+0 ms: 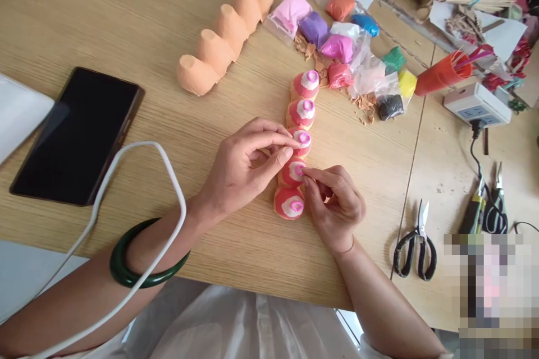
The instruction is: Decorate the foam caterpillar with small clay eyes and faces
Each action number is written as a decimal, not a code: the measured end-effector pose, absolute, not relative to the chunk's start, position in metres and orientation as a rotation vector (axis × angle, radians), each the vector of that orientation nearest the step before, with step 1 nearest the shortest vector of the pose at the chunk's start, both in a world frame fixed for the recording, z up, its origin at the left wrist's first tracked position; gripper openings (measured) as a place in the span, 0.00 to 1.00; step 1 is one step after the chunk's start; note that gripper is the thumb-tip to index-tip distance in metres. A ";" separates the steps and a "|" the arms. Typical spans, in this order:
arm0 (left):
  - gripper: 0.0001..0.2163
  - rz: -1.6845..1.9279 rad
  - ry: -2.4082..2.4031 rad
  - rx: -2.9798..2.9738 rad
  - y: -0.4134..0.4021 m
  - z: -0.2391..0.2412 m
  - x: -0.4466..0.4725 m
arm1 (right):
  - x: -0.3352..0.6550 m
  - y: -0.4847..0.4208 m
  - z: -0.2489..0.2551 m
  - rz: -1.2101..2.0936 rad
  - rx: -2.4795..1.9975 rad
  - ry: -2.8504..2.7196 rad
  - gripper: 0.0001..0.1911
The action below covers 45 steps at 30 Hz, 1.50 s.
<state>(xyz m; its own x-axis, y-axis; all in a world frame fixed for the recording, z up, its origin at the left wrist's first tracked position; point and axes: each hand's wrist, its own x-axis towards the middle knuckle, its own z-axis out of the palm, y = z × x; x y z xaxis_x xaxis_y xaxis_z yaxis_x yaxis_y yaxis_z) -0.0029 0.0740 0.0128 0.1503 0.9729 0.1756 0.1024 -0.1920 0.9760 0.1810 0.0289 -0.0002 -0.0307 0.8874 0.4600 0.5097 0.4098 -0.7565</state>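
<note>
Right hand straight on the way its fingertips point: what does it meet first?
The right hand would first meet the second-nearest red bump, at its pink ring; the fingertips appear already there, though exact contact is unclear.

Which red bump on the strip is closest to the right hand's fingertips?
The fourth bump from the top: the right hand's fingertips meet its pink ring, not the others'.

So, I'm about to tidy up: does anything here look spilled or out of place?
Yes: brown scraps lie loose beside the colourful bags, like unswept litter. Also, a white cable loops across the left forearm, where it could snag.
</note>
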 end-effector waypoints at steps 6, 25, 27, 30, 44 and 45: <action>0.06 1.237 1.066 1.655 0.071 0.020 -0.004 | 0.181 0.028 -0.001 0.530 -1.221 -1.634 0.12; 0.04 1.275 0.943 2.129 0.071 0.021 -0.001 | 0.182 0.024 0.007 0.770 -1.207 -1.435 0.04; 0.04 1.269 0.937 2.134 0.071 0.021 -0.001 | 0.182 0.024 0.008 0.771 -1.202 -1.443 0.06; 0.02 1.284 0.917 2.126 0.070 0.022 0.000 | 0.182 0.024 0.009 0.779 -1.200 -1.439 0.09; 0.02 1.289 0.966 2.134 0.070 0.023 -0.002 | 0.186 0.022 0.010 0.677 -1.191 -1.521 0.10; 0.02 1.289 0.964 2.131 0.070 0.023 -0.002 | 0.186 0.022 0.010 0.658 -1.169 -1.550 0.12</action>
<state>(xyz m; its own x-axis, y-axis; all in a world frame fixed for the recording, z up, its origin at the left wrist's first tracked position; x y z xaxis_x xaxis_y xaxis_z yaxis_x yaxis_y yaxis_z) -0.0022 0.0701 0.0232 0.3131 0.7635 0.5649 0.3256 -0.6450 0.6913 0.1862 0.0215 0.0096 0.0139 0.9148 0.4037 0.3450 0.3745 -0.8606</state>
